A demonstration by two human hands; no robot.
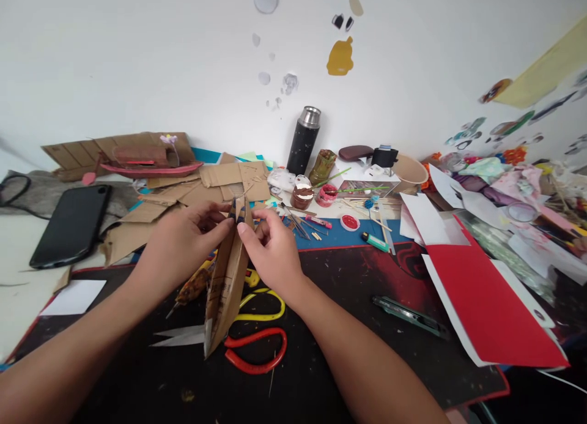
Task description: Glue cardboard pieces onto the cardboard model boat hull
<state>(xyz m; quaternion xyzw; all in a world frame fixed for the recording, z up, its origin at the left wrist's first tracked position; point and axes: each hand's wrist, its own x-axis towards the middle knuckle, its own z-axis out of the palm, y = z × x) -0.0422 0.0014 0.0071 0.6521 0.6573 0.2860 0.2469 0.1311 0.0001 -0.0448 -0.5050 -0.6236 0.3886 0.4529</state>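
Between my two hands is a long, folded cardboard piece (227,289), shaped like a narrow boat hull with a pointed near end. My left hand (183,240) pinches its far end from the left. From the right, the thumb and fingers of my right hand (270,246) grip the same far end. Small dark clips or bands seem to sit there, partly hidden by my fingers. Beneath the cardboard lie scissors with a red handle (257,369) and a yellow handle (275,316), blades pointing left. A brown-stained tool (189,289) lies left of the cardboard, partly covered.
A green utility knife (410,317) and red paper (495,308) lie to the right. Behind stand a black thermos (303,141) and paint jars (302,197). Cardboard scraps (183,191), a pink model boat (151,169) and a black phone (71,225) are on the left.
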